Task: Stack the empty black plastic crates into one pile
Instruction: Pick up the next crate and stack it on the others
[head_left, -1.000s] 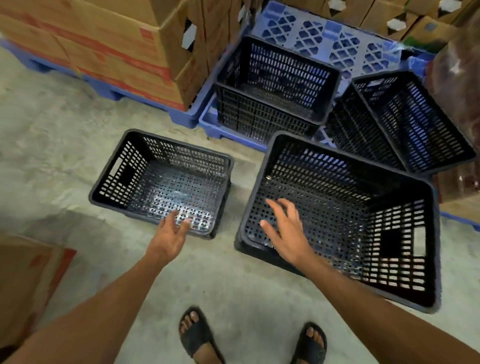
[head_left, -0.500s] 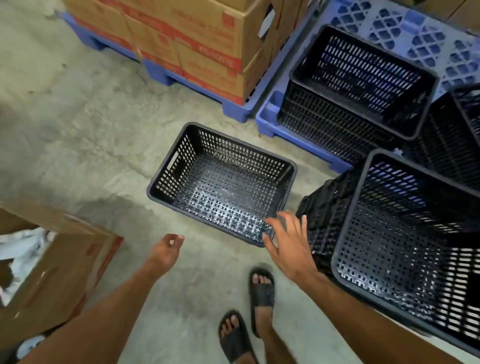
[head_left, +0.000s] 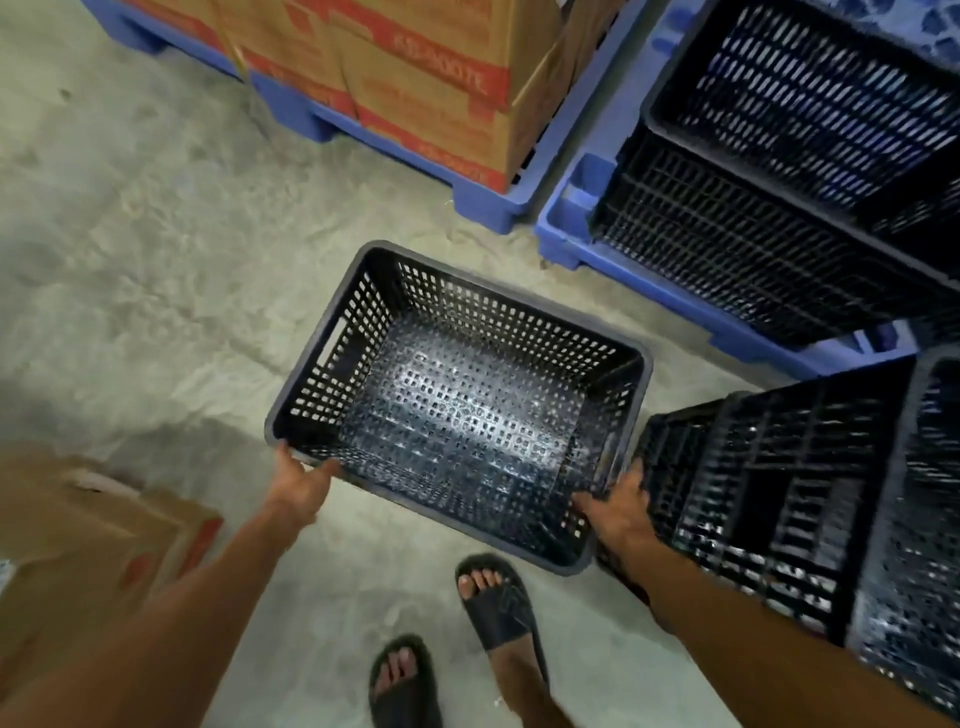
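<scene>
Two hands are on one crate. The left hand (head_left: 298, 480) grips the near left corner of the small black crate (head_left: 457, 405), fingers curled onto the rim, closed on it. The right hand (head_left: 618, 506) is at the near right corner of the same crate, wedged in the narrow gap beside the larger black crate (head_left: 810, 493); its fingers look wrapped on the rim, though the tips are hidden by the crate wall.

The small crate is empty and upright; whether it rests on the concrete floor (head_left: 130, 260) or is just off it I cannot tell. The larger crate stands just beside it to the right, its side wall facing this way. Beyond, a further black crate (head_left: 779, 156) sits on a blue pallet (head_left: 571, 208). Another blue pallet carries cardboard boxes (head_left: 415, 78) along the far edge of the floor, and an open cardboard box (head_left: 93, 545) stands at the near left. Sandalled feet (head_left: 493, 608) are planted just short of the small crate.

The step in hand seems to be taking hold of the small crate to lift it. The next move probably calls for raising it level with both hands, swinging it over one of the larger crates, lining up the walls and lowering it to nest. The tight gap on the right may pinch the fingers.
</scene>
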